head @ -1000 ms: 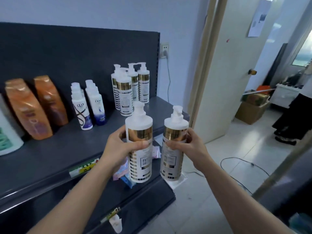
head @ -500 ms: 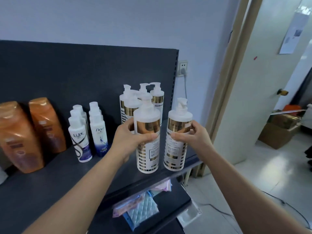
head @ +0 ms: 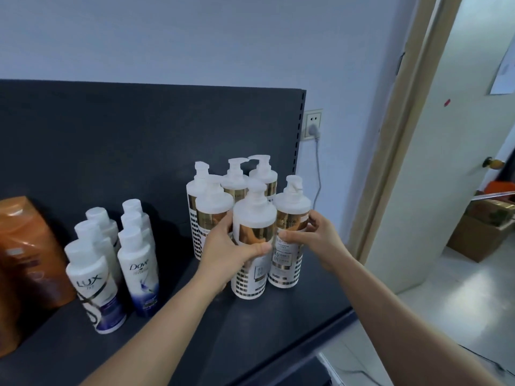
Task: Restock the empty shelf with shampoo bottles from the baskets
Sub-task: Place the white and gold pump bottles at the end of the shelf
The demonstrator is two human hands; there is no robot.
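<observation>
My left hand [head: 226, 250] grips a white pump bottle with a gold band [head: 252, 263], and its base rests on the dark shelf [head: 250, 330]. My right hand [head: 320, 240] grips a second white and gold pump bottle [head: 289, 257] just to the right, also standing on the shelf. Both bottles touch side by side in front of several matching pump bottles [head: 231, 185] at the back panel.
Left of them stand white Lux bottles [head: 93, 285], Dove bottles [head: 139, 271] and orange refill pouches [head: 25, 263]. A wall socket with a plugged cable [head: 313, 126] is behind the shelf's right end. An open door [head: 446, 162] and cardboard boxes [head: 482, 232] lie to the right.
Both hands carried the two pump bottles up from below the shelf edge and forward, and the bottles now stand on the shelf next to the group at the back.
</observation>
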